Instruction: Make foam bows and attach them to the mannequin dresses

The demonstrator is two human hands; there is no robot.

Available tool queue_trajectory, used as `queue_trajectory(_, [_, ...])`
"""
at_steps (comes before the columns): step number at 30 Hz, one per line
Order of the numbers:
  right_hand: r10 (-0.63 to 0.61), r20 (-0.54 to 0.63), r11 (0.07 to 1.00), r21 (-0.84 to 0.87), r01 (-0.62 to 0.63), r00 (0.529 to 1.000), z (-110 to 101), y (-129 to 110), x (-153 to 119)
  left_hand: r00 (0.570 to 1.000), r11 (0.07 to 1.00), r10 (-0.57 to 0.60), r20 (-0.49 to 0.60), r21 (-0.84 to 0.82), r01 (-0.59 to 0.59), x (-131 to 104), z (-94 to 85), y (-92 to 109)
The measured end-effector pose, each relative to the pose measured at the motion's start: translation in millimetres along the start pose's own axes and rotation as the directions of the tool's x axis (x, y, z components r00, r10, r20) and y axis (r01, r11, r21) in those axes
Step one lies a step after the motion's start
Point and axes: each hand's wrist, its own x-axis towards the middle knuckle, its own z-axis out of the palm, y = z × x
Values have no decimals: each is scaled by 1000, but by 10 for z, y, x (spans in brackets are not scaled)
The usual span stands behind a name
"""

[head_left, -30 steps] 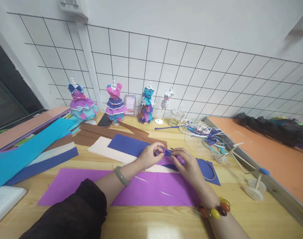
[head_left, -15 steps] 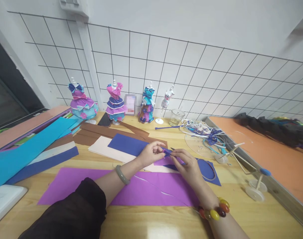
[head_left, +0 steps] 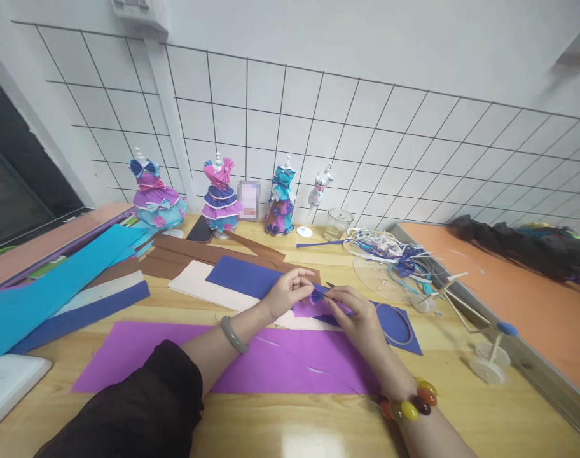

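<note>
Between my fingertips is a small pleated bow, dark blue with a purple edge, its folds fanned out. My left hand pinches its left side with thumb and index finger while the other fingers curl loosely. On the right, my right hand grips the bow's other end between thumb and fingertips. Below the hands lie a small purple piece, pale pink sheets and a dark blue sheet. A long purple sheet stretches under both forearms.
Dressed miniature mannequins and a bare mannequin line the wall beside a glass jar. Ribbon scraps and a stick stand with round bases are at right. Turquoise strips and a white device lie left.
The bow has been turned and its pleats now spread more visibly between my fingers. Both hands stay in nearly the same place, still pinching it.
</note>
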Motion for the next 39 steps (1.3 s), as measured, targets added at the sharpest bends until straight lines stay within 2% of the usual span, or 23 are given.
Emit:
queue_trajectory(15, [-31, 139, 998, 54, 23, 990, 11, -108, 17, 1000, 999, 6, -23, 45, -5, 12, -15, -30])
queue_trajectory(22, [27, 47, 999, 30, -29, 999, 11, -49, 11, 999, 998, -38, -9, -51, 38, 44, -39, -64])
queue_trajectory(25, [50, 29, 999, 7, -50, 998, 16, -13, -1, 998, 990, 68, -20, 124, -65, 27, -29, -79])
queue_trajectory(27, [58, 39, 998, -9, -58, 998, 18, -11, -2, 978, 914, 209, 11, 353, -199, -11, -4, -60])
queue_trajectory(29, [49, 47, 999, -20, -48, 998, 20, -23, 3, 930, 737, 346, 121, 579, -350, -61, 30, -19])
queue_trajectory(31, [33, 65, 999, -21, -32, 997, 22, -41, 10, 877, 541, 419, 235, 711, -450, -106, 65, 26])
queue_trajectory(34, [26, 109, 1000, -14, -25, 994, 24, -59, 17, 844, 366, 440, 307, 797, -481, -141, 96, 59])
queue_trajectory(39, [18, 122, 999, -40, -14, 992, 27, -58, 13, 850, 260, 419, 321, 854, -450, -137, 88, 39])
